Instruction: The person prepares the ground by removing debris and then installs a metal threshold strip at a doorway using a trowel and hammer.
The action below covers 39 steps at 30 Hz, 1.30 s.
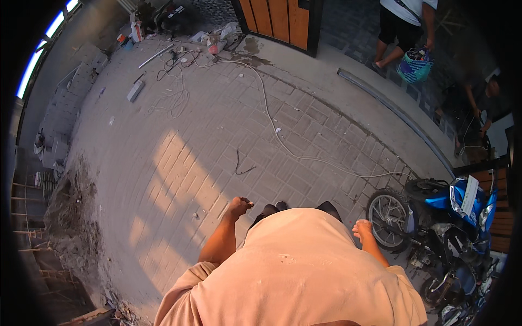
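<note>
Motorcycle [457,202], blue and black, at the far right.
Open paving [283,182] spreads ahead and leftward, bordered by a concrete strip [348,95]; left hand [238,208] loosely closed, right hand [362,229] half-curled beside a silver-spoked wheel [387,220], any contents impossible to tell; the motorcycle's lower parts merge into dark clutter.

This looks like a paved yard with building work about: sunlit block paving [217,117] runs up to a wood-slatted gate [274,22], a loose cable [266,103] trails across it, motorbikes [466,205] stand right, and a sandy heap [73,212] lies left.
</note>
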Each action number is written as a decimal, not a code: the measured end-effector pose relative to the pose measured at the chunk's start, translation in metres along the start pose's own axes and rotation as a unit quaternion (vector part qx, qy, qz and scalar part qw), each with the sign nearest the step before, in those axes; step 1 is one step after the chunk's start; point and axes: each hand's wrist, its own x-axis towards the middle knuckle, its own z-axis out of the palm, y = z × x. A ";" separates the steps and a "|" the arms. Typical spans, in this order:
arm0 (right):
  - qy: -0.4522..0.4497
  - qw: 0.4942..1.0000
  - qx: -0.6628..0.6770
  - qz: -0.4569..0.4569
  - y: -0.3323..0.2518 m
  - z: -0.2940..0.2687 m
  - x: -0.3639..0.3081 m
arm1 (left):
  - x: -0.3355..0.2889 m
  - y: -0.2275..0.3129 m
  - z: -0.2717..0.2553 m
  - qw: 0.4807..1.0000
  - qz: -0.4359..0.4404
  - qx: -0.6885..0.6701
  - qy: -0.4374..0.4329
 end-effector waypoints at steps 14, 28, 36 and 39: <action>-0.017 0.976 -0.148 -0.160 -0.074 0.113 -0.043 | 0.072 -0.130 -0.178 0.983 -0.095 0.157 0.014; 0.128 0.990 -0.047 -0.018 -0.263 0.156 0.197 | 0.130 0.115 -0.172 0.992 -0.047 -0.111 -0.023; -0.071 0.908 -0.216 -0.353 -0.587 0.388 0.150 | 0.130 0.145 -0.236 0.956 -0.130 -0.196 0.172; -0.126 0.897 -0.161 -0.392 -0.638 0.457 0.129 | 0.137 0.132 -0.237 0.943 -0.166 -0.240 0.160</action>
